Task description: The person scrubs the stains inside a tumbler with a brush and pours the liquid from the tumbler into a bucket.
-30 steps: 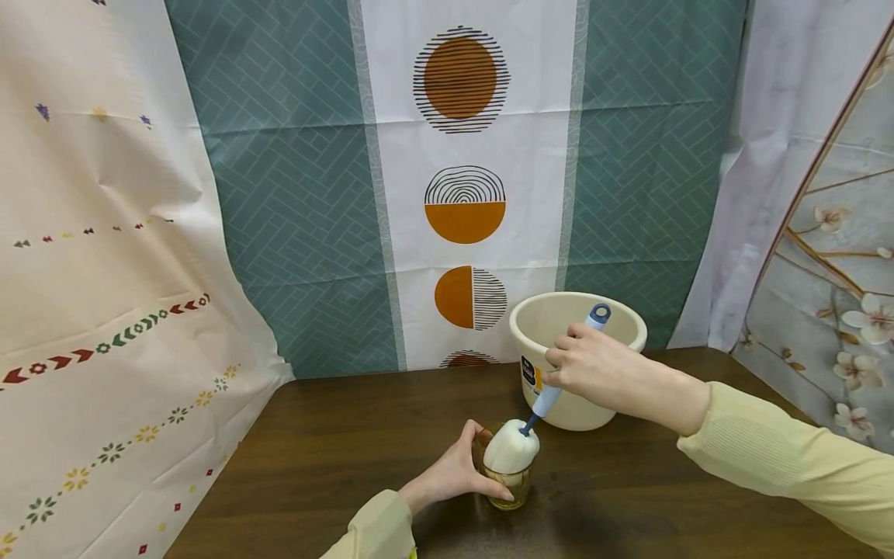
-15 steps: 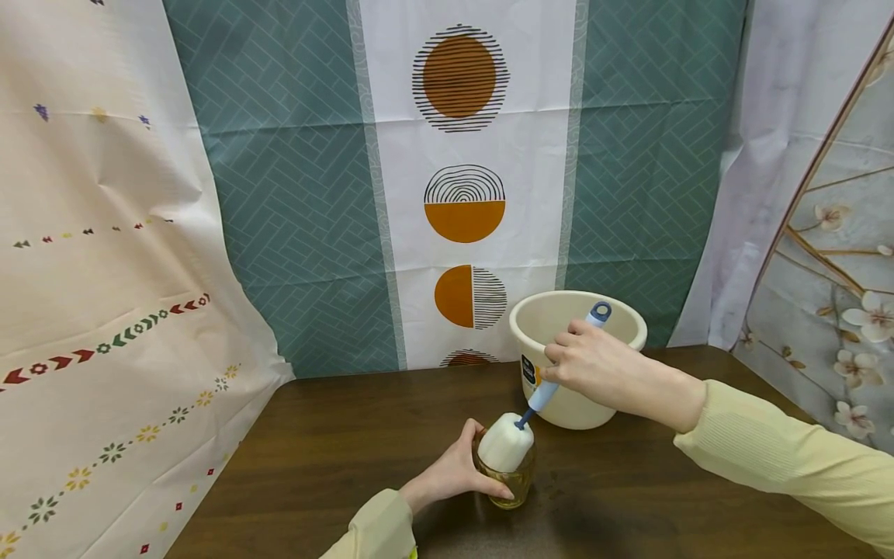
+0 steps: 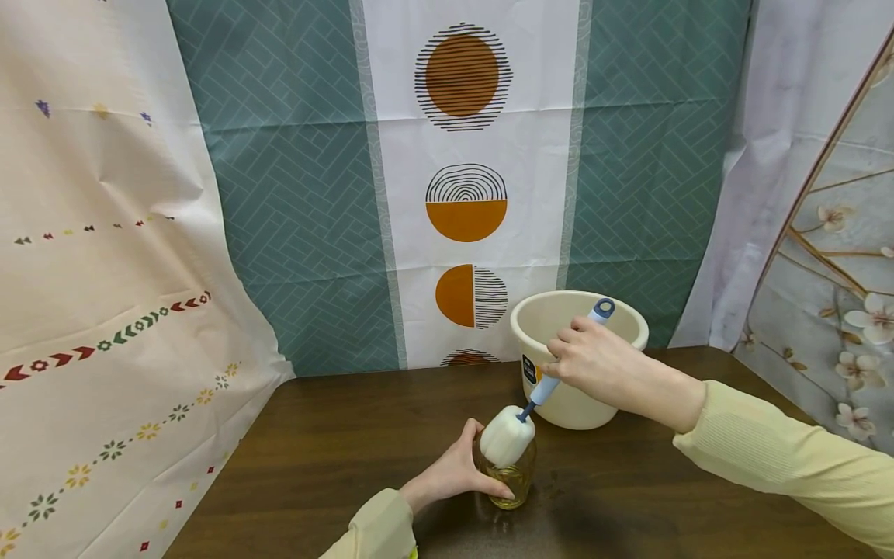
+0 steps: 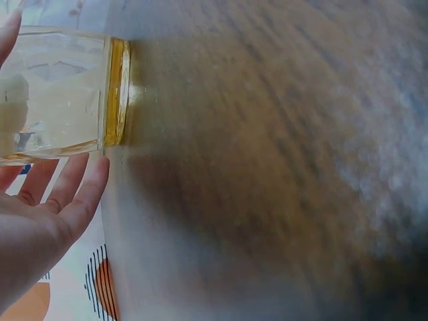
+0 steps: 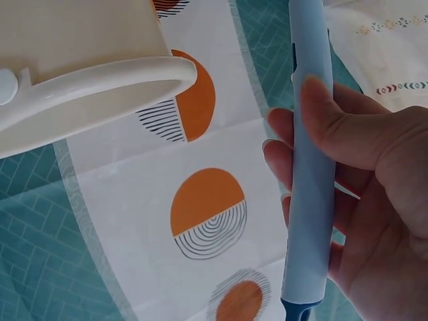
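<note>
An amber glass cup (image 3: 515, 485) stands on the brown table, and my left hand (image 3: 457, 467) grips it around its side. In the left wrist view the thick yellow base of the glass (image 4: 118, 92) rests on the tabletop. My right hand (image 3: 594, 359) holds a cup brush by its light blue handle (image 5: 310, 174), fingers and thumb wrapped round it. The brush's white sponge head (image 3: 507, 437) sits tilted in the mouth of the glass, its upper part above the rim. The lower end of the sponge is partly hidden by glass and thumb.
Behind my right hand stands a cream plastic bucket (image 3: 538, 318) with a dark label. Its rim and handle (image 5: 100, 77) show in the right wrist view. Patterned cloths (image 3: 300, 194) hang behind and beside the brown table (image 3: 335, 442).
The sponge head has risen somewhat in the glass, showing more of the glass below it. The left hand keeps its place; the right hand has barely shifted.
</note>
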Tool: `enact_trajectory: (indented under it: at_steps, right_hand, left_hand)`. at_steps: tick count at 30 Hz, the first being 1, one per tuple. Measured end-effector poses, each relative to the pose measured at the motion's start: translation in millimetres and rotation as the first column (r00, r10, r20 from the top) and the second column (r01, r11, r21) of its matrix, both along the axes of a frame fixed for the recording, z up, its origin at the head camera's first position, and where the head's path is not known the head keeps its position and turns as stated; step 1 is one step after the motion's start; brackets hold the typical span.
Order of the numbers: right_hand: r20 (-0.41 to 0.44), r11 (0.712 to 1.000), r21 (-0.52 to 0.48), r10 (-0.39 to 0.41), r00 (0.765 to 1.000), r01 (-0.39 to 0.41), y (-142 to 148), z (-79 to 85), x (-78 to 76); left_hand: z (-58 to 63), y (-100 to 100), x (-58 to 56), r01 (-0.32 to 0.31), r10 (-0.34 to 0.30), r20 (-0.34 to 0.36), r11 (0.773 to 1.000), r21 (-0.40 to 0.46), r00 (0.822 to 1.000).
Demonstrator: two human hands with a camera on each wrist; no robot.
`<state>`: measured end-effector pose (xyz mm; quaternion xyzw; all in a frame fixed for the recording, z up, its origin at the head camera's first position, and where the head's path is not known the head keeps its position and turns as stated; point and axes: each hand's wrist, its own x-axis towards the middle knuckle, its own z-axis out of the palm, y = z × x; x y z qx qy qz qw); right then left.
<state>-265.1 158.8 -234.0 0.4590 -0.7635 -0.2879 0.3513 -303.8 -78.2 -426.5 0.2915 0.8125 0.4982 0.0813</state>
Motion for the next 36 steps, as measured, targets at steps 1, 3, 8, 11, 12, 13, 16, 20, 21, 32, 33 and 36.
enact_trajectory:
  at_steps: [1, 3, 8, 11, 12, 13, 16, 20, 21, 32, 33, 36]
  right_hand:
    - [0.0, 1.0, 0.001, -0.005, 1.0, 0.005, 0.1, 0.3, 0.3]
    - [-0.001, 1.0, 0.003, -0.015, 1.0, 0.015, 0.5, 0.5, 0.7]
    - [0.009, 1.0, -0.003, -0.023, 1.0, 0.023, 3.0, 0.6, 2.1]
    - [0.011, 1.0, -0.007, -0.021, 1.0, 0.021, 5.2, 0.1, 2.3]
    - [0.011, 1.0, -0.007, -0.022, 1.0, 0.022, 5.9, 0.0, 2.5]
    - [0.01, 1.0, -0.008, -0.022, 1.0, 0.022, 6.5, -0.3, 2.5]
    - [0.009, 1.0, -0.012, -0.023, 1.0, 0.023, 8.1, -1.1, 2.5]
    - [0.012, 0.999, -0.014, -0.03, 0.999, 0.031, 10.6, -2.1, 3.1]
    - [0.011, 0.999, -0.014, -0.031, 0.999, 0.031, 11.1, -2.3, 3.2]
    - [0.008, 1.0, -0.016, -0.002, 1.0, 0.002, 15.9, -1.9, 5.6]
    - [0.009, 1.0, -0.016, 0.001, 1.0, -0.001, 16.5, -2.0, 5.9]
    - [0.01, 1.0, -0.017, 0.007, 1.0, -0.006, 18.0, -2.2, 6.4]
  left_hand:
    - [0.4, 0.0, 0.0, 0.001, -0.001, 0.001, 1.0, 0.0, 1.0]
    - [1.2, 0.0, 0.4, 0.004, -0.004, 0.011, 1.0, 0.001, 1.0]
    - [1.7, 0.0, 1.4, 0.016, -0.016, 0.03, 1.0, 0.024, 0.999]
    - [1.0, 0.7, 1.0, 0.036, -0.039, 0.035, 0.997, 0.063, 0.999]
    - [1.0, 0.9, 0.9, 0.042, -0.045, 0.039, 0.996, 0.076, 0.998]
    - [0.8, 1.2, 0.6, 0.048, -0.052, 0.045, 0.995, 0.091, 0.998]
    - [0.3, 1.5, 0.4, 0.059, -0.066, 0.054, 0.992, 0.112, 0.996]
    - [-0.4, 2.0, 0.6, 0.063, -0.069, 0.052, 0.992, 0.113, 0.996]
    - [-0.6, 2.1, 0.6, 0.063, -0.07, 0.052, 0.991, 0.114, 0.996]
    - [-0.2, 2.0, 1.2, 0.058, -0.064, 0.056, 0.993, 0.103, 0.996]
    - [-0.1, 1.7, 1.4, 0.056, -0.061, 0.052, 0.993, 0.1, 0.997]
    - [0.0, 1.2, 2.0, 0.049, -0.053, 0.037, 0.995, 0.087, 0.998]
